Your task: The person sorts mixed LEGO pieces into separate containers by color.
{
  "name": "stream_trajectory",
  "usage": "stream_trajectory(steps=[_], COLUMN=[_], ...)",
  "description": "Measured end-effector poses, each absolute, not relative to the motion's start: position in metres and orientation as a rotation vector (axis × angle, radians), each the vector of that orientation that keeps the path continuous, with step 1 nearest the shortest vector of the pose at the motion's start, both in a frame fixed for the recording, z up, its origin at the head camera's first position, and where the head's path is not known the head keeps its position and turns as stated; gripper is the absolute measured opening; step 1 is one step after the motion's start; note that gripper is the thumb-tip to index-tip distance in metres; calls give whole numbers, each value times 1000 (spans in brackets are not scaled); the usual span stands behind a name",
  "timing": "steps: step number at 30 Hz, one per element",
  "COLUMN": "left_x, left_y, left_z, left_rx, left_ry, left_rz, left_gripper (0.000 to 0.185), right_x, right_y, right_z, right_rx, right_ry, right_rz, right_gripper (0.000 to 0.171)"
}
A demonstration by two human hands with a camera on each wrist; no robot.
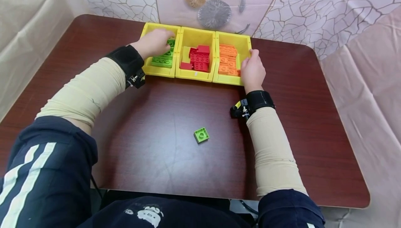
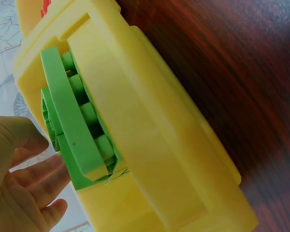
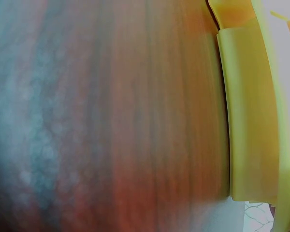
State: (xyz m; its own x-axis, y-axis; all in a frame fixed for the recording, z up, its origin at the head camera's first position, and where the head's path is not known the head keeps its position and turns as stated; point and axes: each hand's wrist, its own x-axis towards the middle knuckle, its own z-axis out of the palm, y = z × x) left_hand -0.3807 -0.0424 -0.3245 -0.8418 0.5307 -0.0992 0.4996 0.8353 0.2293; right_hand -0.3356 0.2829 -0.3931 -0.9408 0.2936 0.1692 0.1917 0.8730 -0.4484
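From my remote seat I see three yellow plastic bins standing side by side at the far edge of the dark red-brown wooden tabletop (image 1: 175, 144). My left hand (image 1: 155, 42) is inside the left yellow bin (image 1: 147, 33), over the flat green studded plastic bricks (image 1: 163, 60). In the left wrist view the fingers (image 2: 36, 171) are relaxed and nearly straight, just beside a green brick (image 2: 72, 130), and they pinch nothing that I can see, so this grip is apart. My right hand (image 1: 252, 69) rests on the near right corner of the right yellow bin (image 1: 245, 41), which holds orange studded bricks (image 1: 228, 59). Its fingers seem to lie on the rim, but I cannot tell if they really clamp it; the right wrist view shows only blurred tabletop and a yellow wall (image 3: 246, 111).

The middle yellow bin (image 1: 195, 33) holds red bricks (image 1: 198, 59). One small square green brick with a single round stud (image 1: 201, 135) lies alone near the middle of the tabletop, well apart from both hands.

I judge the bricks to be light, stiff and smooth, a little slippery; they are best pinched on two opposite flat sides. The bins look thin-walled, glossy and light, so they probably slide easily on the polished wood; their rims give a good hold.
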Motion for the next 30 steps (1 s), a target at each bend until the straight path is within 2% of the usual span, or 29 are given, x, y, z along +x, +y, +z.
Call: stream_trajectory(steps=[10, 15, 18, 22, 25, 30], left_x=[-372, -356, -337, -305, -281, -248], left_y=[-53, -59, -55, -42, -31, -21], left_z=[-323, -319, -316, -317, -324, -339], left_rx=[757, 773, 895, 1200, 1423, 1641], left_ry=[2850, 2923, 2988, 3000, 2940, 2802], left_rz=[367, 386, 390, 410, 425, 388], left_gripper=[49, 49, 45, 39, 37, 37], right_x=[-336, -335, -334, -334, -334, -334], right_y=[277, 276, 276, 278, 280, 280], right_z=[-392, -391, -389, -387, -388, -391], right_rx=[-367, -362, -362, -370, -377, -385], right_ry=[-2823, -2817, -2815, -2816, -2813, -2808], right_rz=[654, 639, 635, 635, 640, 649], right_gripper=[42, 41, 41, 41, 41, 41])
